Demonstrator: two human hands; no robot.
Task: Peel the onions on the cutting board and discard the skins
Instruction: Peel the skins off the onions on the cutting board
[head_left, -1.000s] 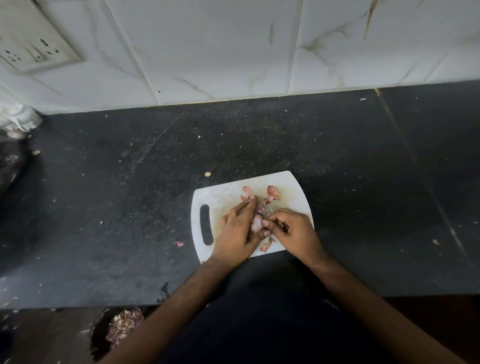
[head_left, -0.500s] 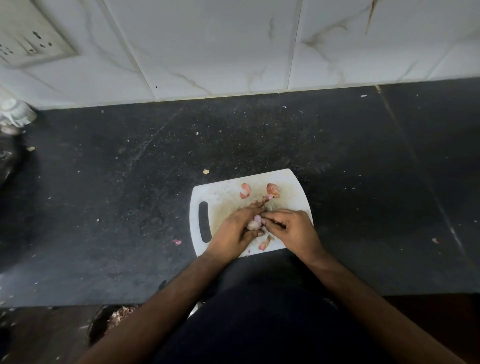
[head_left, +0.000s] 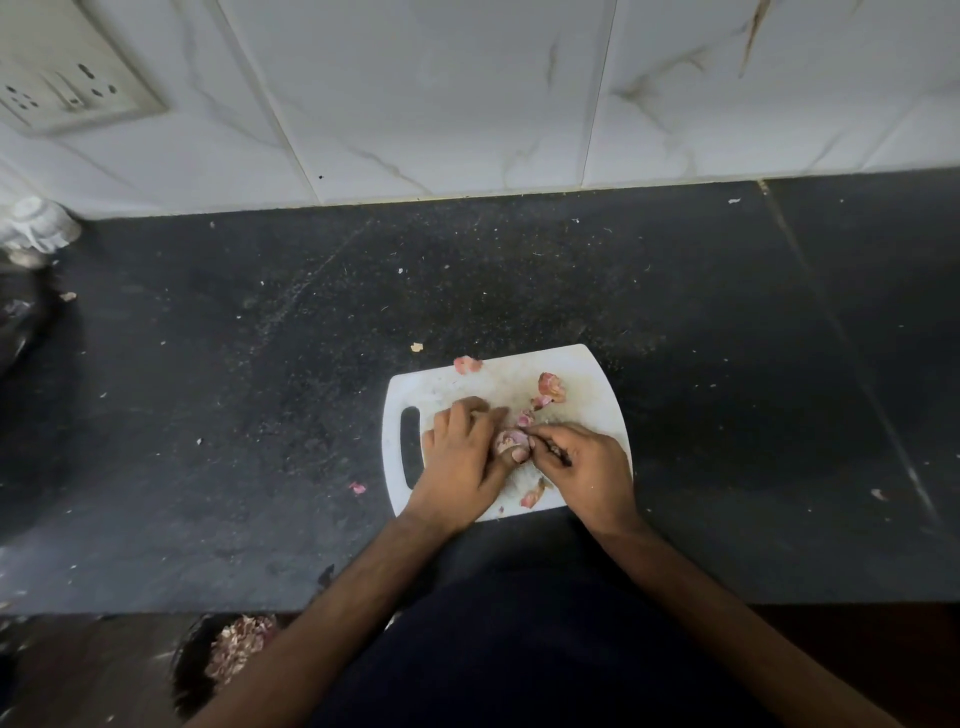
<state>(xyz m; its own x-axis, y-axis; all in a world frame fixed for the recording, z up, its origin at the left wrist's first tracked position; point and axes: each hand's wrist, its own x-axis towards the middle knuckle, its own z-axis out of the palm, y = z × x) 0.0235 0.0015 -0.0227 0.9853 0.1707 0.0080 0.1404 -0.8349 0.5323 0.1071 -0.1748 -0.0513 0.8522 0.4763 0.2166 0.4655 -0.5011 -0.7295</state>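
Centrally, the left hand (head_left: 460, 462) curls round a small pale-pink onion (head_left: 510, 440), its thumb pressed against the near side, while the right hand (head_left: 584, 467) pinches at the onion's right edge with thumb and forefinger; a thin dark object lies under the right fingers, too small to identify. Both hands rest on a white cutting board (head_left: 592, 395), whose slotted handle sits just left of the left knuckles. Beyond the fingertips lie loose pink onion skins (head_left: 550, 385); another skin piece (head_left: 532, 496) lies on the board between the two wrists, and one more (head_left: 466, 365) sits at the board's far edge. Left of the left hand, off the board, a pink scrap (head_left: 357, 487) rests on the countertop (head_left: 234, 415), a dark speckled stone surface scattered with pale crumbs. Farther from the hands, white marble-veined wall tiles (head_left: 441, 93) rise behind the counter, with a switch and socket plate (head_left: 67, 88) at the upper left. Below the counter edge, near the left forearm, a dark bin (head_left: 197, 670) holds a heap of discarded skins (head_left: 239, 644).
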